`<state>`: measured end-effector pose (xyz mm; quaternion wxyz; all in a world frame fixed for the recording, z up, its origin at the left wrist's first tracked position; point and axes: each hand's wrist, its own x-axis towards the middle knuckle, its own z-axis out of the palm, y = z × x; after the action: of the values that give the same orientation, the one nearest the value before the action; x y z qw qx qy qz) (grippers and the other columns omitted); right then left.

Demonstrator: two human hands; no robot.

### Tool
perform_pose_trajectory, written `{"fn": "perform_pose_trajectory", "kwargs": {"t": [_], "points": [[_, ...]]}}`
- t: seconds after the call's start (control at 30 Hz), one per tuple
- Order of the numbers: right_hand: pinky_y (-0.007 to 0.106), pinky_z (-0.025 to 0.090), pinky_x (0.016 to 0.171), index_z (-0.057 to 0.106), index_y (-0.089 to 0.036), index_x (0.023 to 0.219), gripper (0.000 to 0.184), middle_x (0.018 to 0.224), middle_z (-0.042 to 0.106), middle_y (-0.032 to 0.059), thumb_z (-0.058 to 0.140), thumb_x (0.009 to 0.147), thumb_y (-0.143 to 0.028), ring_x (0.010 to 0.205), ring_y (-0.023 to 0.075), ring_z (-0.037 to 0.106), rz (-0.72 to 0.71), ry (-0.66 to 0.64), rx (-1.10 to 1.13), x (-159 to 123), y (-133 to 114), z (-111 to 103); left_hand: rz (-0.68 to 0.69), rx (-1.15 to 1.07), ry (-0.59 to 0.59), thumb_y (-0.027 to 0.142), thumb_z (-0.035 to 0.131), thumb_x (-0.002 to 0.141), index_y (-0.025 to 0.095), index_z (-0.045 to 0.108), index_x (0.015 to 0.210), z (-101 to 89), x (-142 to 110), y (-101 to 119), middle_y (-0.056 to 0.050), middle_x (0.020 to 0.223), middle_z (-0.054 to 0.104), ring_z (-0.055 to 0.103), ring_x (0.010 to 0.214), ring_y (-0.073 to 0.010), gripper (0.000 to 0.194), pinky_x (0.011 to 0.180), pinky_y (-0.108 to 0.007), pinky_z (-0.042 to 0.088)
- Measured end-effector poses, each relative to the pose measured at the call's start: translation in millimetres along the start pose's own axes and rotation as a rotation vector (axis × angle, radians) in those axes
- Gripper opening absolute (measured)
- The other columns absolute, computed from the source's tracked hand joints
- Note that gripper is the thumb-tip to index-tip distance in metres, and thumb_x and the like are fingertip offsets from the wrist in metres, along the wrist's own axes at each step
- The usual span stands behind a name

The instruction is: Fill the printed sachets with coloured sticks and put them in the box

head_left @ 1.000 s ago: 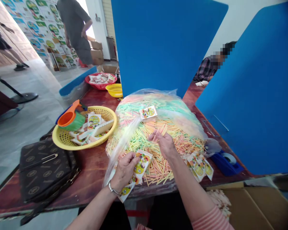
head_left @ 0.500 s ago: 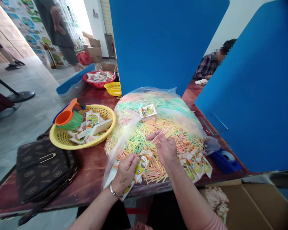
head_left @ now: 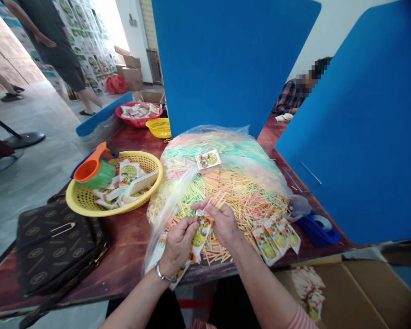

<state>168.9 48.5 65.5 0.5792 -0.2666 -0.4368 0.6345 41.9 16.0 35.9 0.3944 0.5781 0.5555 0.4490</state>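
- Printed packet [head_left: 203, 232] is held over the near part of the open plastic bag [head_left: 265, 167] of coloured sticks.
- At far left, the standing person [head_left: 51, 43] is farther left than half a second ago, and a shoe now shows on the floor.
- Dark handbag [head_left: 53, 249] lies by the front edge of the table [head_left: 125, 262], its strap reaching over that edge.
- Yellow basket [head_left: 84, 208] stands just beyond the handbag; a strip of table top runs between them and the plastic bag.
- Left hand [head_left: 181, 240] is clamped on the packet, as before; its fingers cover part of it, and more packets below the wrist are partly hidden.
- Right hand [head_left: 223, 224] pinches a small bunch of sticks [head_left: 216, 200]. It was well apart from the packet; now it is lower and farther left, close at the packet's upper end. Whether any sticks are inside, I cannot tell.
- Fanned packets [head_left: 277, 235] lie at the bag's right front, near the blue tape dispenser [head_left: 319, 230].
- Blue panel [head_left: 366, 128] bounds the right side, partly hiding a seated person [head_left: 289, 97].
- Cardboard box [head_left: 370, 292] below the table is cut off by the frame.
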Motion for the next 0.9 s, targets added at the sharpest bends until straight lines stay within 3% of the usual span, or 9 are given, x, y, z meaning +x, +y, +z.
{"fn": "perform_pose_trajectory", "kwargs": {"t": [0.07,0.2,0.3,0.47,0.63,0.77,0.9], "points": [[0.034,0.046,0.08,0.059,-0.018,0.098,0.024,0.092,0.068,0.0078,0.055,0.079,-0.033,0.086,0.0188,0.062,0.029,-0.024,0.005,2.6,-2.2,-0.4,0.006,0.005,-0.009,0.033,0.05,0.079,0.018,0.062,0.082,-0.4,1.7,1.7,0.003,0.068,0.06,0.051,0.06,-0.0104,0.02,0.057,-0.02,0.042],[0.037,0.047,0.078,0.041,-0.023,0.122,0.043,0.092,0.069,0.0074,0.046,0.084,-0.042,0.087,0.0197,0.063,-0.009,0.059,0.039,10.7,-5.3,0.7,-0.012,-0.018,-0.022,0.034,0.05,0.079,0.018,0.06,0.078,1.2,6.1,4.9,0.004,0.062,0.056,0.048,0.056,-0.0098,0.019,0.053,-0.02,0.039],[0.038,0.047,0.079,0.043,-0.025,0.12,0.041,0.092,0.069,0.0071,0.039,0.086,-0.047,0.086,0.0194,0.063,-0.017,0.061,-0.012,13.2,-3.8,0.0,0.01,-0.054,-0.043,0.032,0.049,0.08,0.017,0.058,0.076,3.6,10.0,7.2,0.004,0.062,0.053,0.046,0.056,-0.009,0.017,0.054,-0.019,0.038],[0.035,0.039,0.094,0.064,-0.021,0.099,0.039,0.107,0.064,0.007,0.036,0.088,-0.046,0.102,0.0184,0.056,-0.112,-0.079,-0.466,9.9,-2.2,-12.6,0.037,-0.056,-0.041,0.031,0.049,0.08,0.017,0.054,0.072,6.3,14.9,7.2,0.005,0.061,0.047,0.042,0.056,-0.0087,0.017,0.055,-0.02,0.036],[0.037,0.035,0.099,0.052,-0.021,0.121,0.04,0.122,0.055,0.0077,0.036,0.09,-0.039,0.114,0.0181,0.049,-0.191,-0.203,-0.751,8.4,-11.4,-22.1,0.024,-0.1,-0.082,0.033,0.051,0.078,0.016,0.056,0.076,6.5,17.3,6.7,0.004,0.064,0.05,0.044,0.059,-0.009,0.018,0.057,-0.021,0.038],[0.04,0.029,0.103,0.054,-0.023,0.119,0.036,0.124,0.054,0.0062,0.043,0.087,-0.036,0.118,0.0204,0.044,-0.209,-0.317,-0.856,13.1,-22.1,-23.2,0.048,-0.05,-0.147,0.034,0.05,0.079,0.016,0.062,0.081,-1.4,19.6,14.8,0.001,0.069,0.058,0.049,0.065,-0.0113,0.021,0.063,-0.023,0.041],[0.034,0.04,0.09,0.051,-0.023,0.12,0.035,0.116,0.057,0.0058,0.041,0.087,-0.033,0.106,0.0178,0.053,-0.181,-0.093,-0.689,19.0,-30.0,-37.5,-0.006,-0.07,-0.05,0.035,0.053,0.077,0.017,0.063,0.084,-15.9,22.4,19.0,0.001,0.075,0.061,0.053,0.07,-0.0119,0.021,0.065,-0.022,0.043]]}}
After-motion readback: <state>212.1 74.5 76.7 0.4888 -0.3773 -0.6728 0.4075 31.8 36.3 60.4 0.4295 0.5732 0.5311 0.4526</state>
